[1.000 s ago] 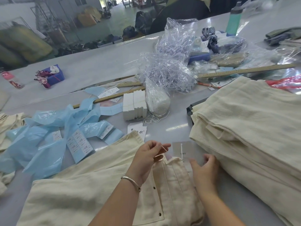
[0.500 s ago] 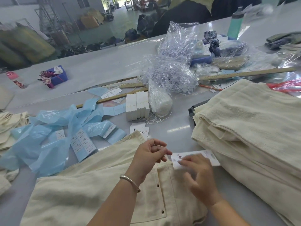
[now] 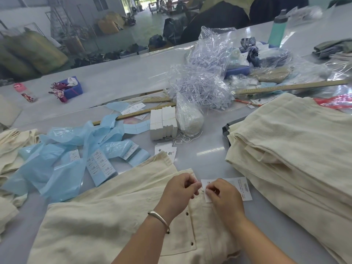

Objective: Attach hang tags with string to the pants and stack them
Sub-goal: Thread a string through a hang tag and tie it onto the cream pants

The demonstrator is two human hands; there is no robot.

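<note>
Cream pants (image 3: pixel 118 221) flat on table; white hang tag (image 3: pixel 242 187) at waistband.

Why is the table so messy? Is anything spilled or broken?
Nothing looks broken. Crumpled blue plastic bags lie strewn left of the pants, and loose string trails from its clear bag. The pile of plastic fasteners spills out of its torn wrapper. That looks like work clutter, not an accident.

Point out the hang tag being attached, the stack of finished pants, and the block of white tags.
hang tag (image 3: pixel 241 187): head view, printed right half.
stack of pants (image 3: pixel 289 141): head view, top layer.
block of white tags (image 3: pixel 163 122): head view, front face.
</note>
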